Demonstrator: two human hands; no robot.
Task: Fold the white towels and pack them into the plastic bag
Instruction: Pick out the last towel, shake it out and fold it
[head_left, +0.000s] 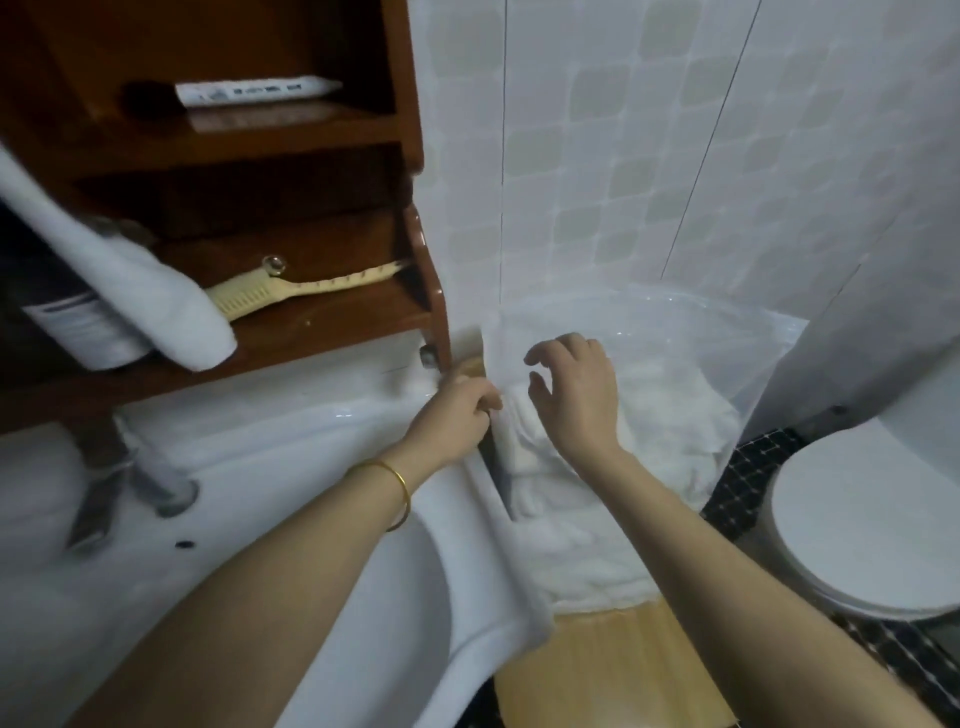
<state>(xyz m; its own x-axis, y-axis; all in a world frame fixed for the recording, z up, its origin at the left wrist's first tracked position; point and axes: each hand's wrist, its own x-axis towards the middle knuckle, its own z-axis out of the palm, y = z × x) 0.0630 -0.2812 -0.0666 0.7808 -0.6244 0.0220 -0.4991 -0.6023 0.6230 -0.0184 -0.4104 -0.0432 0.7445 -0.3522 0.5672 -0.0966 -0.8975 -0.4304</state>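
Note:
A clear plastic bag (685, 338) stands open against the tiled wall on a wooden stool (613, 665). White towels (587, 525) lie bunched inside its mouth and spill toward me. My left hand (457, 415), with a gold bangle at the wrist, pinches the bag's left edge. Over the towels just inside the bag hovers my right hand (576, 395), its fingers spread and loosely bent, holding nothing. Another white towel (130, 275) hangs over the wooden shelf at the left.
A white washbasin (291, 493) with a chrome tap (140, 473) fills the lower left. The brown wooden shelf (311, 332) holds a comb (291, 291) and a white tube (254, 91). A white toilet lid (872, 525) sits at the right over dark floor tiles.

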